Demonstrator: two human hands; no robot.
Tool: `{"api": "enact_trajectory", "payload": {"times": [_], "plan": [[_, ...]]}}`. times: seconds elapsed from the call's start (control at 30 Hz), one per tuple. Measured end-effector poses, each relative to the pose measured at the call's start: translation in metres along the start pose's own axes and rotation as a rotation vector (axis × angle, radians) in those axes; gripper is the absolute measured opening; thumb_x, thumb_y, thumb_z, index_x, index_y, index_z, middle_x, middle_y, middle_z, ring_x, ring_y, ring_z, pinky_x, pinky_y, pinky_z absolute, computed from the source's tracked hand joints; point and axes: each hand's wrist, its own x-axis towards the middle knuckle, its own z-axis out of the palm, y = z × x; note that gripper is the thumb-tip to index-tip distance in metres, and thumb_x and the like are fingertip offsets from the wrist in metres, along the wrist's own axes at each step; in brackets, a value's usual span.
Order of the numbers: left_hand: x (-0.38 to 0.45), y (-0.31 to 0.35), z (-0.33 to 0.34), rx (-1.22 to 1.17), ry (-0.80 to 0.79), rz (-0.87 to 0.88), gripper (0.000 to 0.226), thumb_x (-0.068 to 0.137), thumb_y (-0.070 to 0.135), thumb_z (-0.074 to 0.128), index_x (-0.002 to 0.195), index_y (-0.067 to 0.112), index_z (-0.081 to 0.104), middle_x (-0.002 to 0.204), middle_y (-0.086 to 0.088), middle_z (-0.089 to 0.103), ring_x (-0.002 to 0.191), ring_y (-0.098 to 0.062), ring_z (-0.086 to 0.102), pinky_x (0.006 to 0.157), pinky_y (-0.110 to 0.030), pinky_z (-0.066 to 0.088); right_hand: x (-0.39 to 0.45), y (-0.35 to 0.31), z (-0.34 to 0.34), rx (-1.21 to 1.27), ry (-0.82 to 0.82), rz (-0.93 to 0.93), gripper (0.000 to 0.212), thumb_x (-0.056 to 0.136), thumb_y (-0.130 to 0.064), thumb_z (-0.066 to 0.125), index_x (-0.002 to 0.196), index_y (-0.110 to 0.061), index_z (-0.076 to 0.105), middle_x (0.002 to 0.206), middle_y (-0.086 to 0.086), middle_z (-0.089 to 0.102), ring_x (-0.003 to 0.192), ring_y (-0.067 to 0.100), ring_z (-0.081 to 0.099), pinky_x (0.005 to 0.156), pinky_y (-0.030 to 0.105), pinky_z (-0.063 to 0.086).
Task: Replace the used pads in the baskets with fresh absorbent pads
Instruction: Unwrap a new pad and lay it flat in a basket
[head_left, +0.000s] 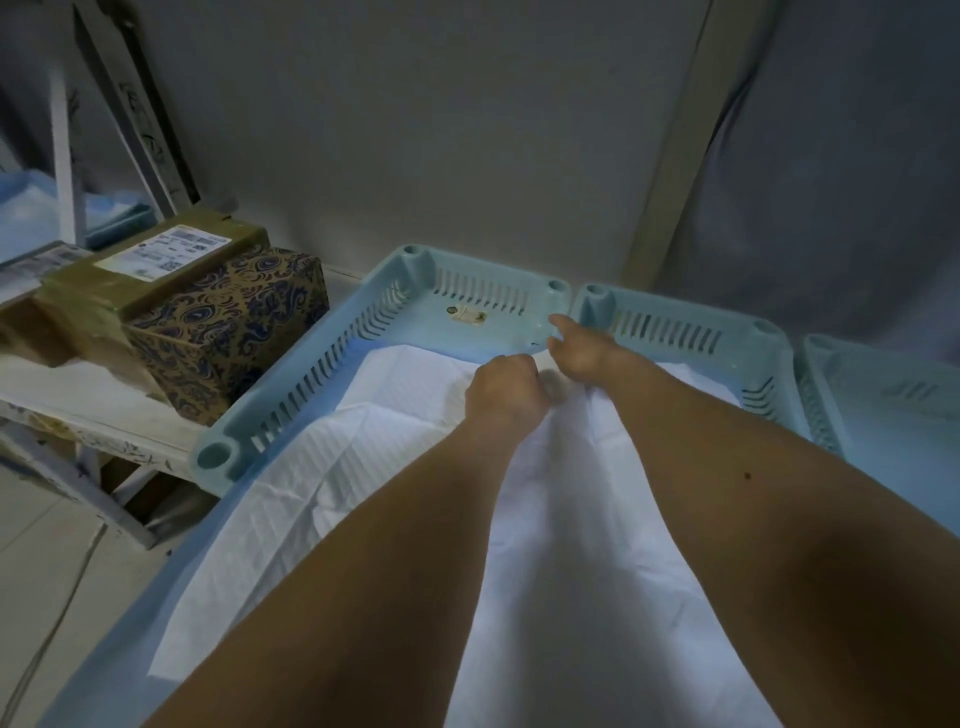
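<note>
While both bare arms reach up from the bottom toward 12 o'clock, the two hands meet near the middle, over a white pad (395, 447). The left hand (503, 387) is curled into a tight fist, and it looks to be bunching up a bit of the pad, though the fingers are tucked under and hard to see. The right hand (582, 353) sits just beside it, at about 1 o'clock from it. Its pointer finger sticks out toward the far corner of the basket, and the other fingers pinch a fold of the pad under the wrist.

The pad is white with a blue edge and thin lines pressed into it. It lies inside the first pale blue basket (291, 384), the one at 11 o'clock from the hands. It is wrinkled and not flat yet, and a bare strip of the basket floor shows at the far end. The near part of the pad runs down to 6 o'clock between the arms.

A second basket (691, 325) touches the first one at 1 o'clock, and it has white pad in it too. A third basket (883, 395) is at 3 o'clock. Two boxes (208, 317) sit on a low bench at 9 o'clock, one brown with a label, one with blue swirls.
</note>
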Motion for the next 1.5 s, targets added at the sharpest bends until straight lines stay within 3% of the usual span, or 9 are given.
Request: {"api": "enact_trajectory", "payload": {"times": [0.1, 0.3, 0.47, 0.57, 0.67, 0.8, 1.03, 1.17, 1.5], "plan": [[0.000, -0.001, 0.000, -0.016, 0.008, 0.007, 0.027, 0.095, 0.023, 0.045, 0.109, 0.009, 0.063, 0.107, -0.010, 0.064, 0.101, -0.027, 0.060, 0.087, -0.036, 0.050, 0.010, -0.001, -0.002, 0.007, -0.039, 0.009, 0.047, 0.098, -0.043, 0.032, 0.144, -0.036, 0.026, 0.143, 0.012, 0.040, 0.118, 0.030, 0.048, 0.101, 0.041, 0.042], [-0.005, 0.002, 0.000, -0.040, 0.020, -0.007, 0.028, 0.095, 0.023, 0.044, 0.108, 0.006, 0.063, 0.107, -0.013, 0.064, 0.102, -0.030, 0.059, 0.086, -0.037, 0.050, 0.015, 0.002, -0.014, -0.116, 0.055, 0.014, 0.025, 0.086, -0.042, 0.059, 0.101, -0.023, 0.054, 0.103, 0.002, 0.061, 0.095, 0.025, 0.058, 0.095, 0.043, 0.046], [-0.014, 0.012, -0.008, -0.054, 0.012, -0.044, 0.025, 0.093, 0.015, 0.043, 0.109, 0.007, 0.061, 0.109, -0.012, 0.063, 0.103, -0.030, 0.058, 0.086, -0.037, 0.050, 0.003, -0.008, -0.033, -0.154, 0.009, 0.001, 0.032, 0.078, -0.041, 0.071, 0.091, -0.014, 0.060, 0.092, 0.003, 0.063, 0.083, 0.022, 0.060, 0.071, 0.030, 0.046], [-0.023, 0.019, -0.015, -0.061, 0.020, -0.051, 0.026, 0.094, 0.015, 0.042, 0.110, 0.009, 0.061, 0.111, -0.011, 0.063, 0.104, -0.029, 0.058, 0.086, -0.036, 0.049, -0.007, -0.012, -0.049, -0.118, -0.003, -0.005, 0.044, 0.069, -0.041, 0.081, 0.096, -0.010, 0.064, 0.099, 0.007, 0.065, 0.092, 0.026, 0.063, 0.076, 0.031, 0.048], [-0.035, 0.026, -0.025, -0.065, 0.040, -0.056, 0.026, 0.091, 0.013, 0.045, 0.110, 0.010, 0.062, 0.112, -0.010, 0.063, 0.107, -0.029, 0.057, 0.089, -0.037, 0.049, -0.019, -0.016, -0.070, -0.037, 0.027, -0.030, 0.044, 0.076, -0.034, 0.078, 0.104, -0.002, 0.067, 0.106, 0.009, 0.068, 0.102, 0.029, 0.064, 0.090, 0.034, 0.051], [-0.054, 0.040, -0.039, -0.070, 0.115, -0.104, 0.025, 0.094, 0.021, 0.044, 0.112, 0.010, 0.058, 0.114, -0.010, 0.059, 0.110, -0.030, 0.054, 0.087, -0.037, 0.046, -0.047, -0.025, -0.103, -0.052, 0.314, -0.054, 0.015, 0.081, -0.028, 0.060, 0.077, -0.014, 0.059, 0.102, 0.007, 0.067, 0.097, 0.029, 0.062, 0.080, 0.029, 0.048], [-0.095, 0.053, -0.063, -0.169, 0.307, -0.363, 0.032, 0.096, 0.027, 0.044, 0.125, 0.014, 0.046, 0.127, -0.008, 0.048, 0.119, -0.026, 0.044, 0.095, -0.039, 0.038, -0.086, -0.030, -0.144, 0.172, 0.698, 0.116, 0.037, 0.092, -0.028, 0.047, 0.121, -0.007, 0.059, 0.127, 0.015, 0.058, 0.117, 0.034, 0.055, 0.098, 0.039, 0.043], [-0.112, 0.043, -0.063, -0.220, 0.327, -0.502, 0.040, 0.095, 0.026, 0.048, 0.131, 0.013, 0.040, 0.133, -0.009, 0.045, 0.123, -0.026, 0.041, 0.099, -0.040, 0.036, -0.099, -0.026, -0.153, 0.259, 0.864, 0.328, 0.031, 0.099, -0.024, 0.044, 0.122, -0.012, 0.060, 0.128, 0.010, 0.059, 0.120, 0.028, 0.054, 0.106, 0.039, 0.034], [-0.102, 0.026, -0.043, -0.244, 0.268, -0.533, 0.037, 0.093, 0.022, 0.045, 0.129, 0.014, 0.043, 0.134, -0.008, 0.044, 0.125, -0.028, 0.037, 0.100, -0.043, 0.032, -0.098, -0.004, -0.096, 0.235, 0.711, 0.483, 0.037, 0.097, -0.006, 0.038, 0.129, -0.006, 0.055, 0.135, 0.012, 0.054, 0.124, 0.030, 0.050, 0.104, 0.043, 0.032]]}}
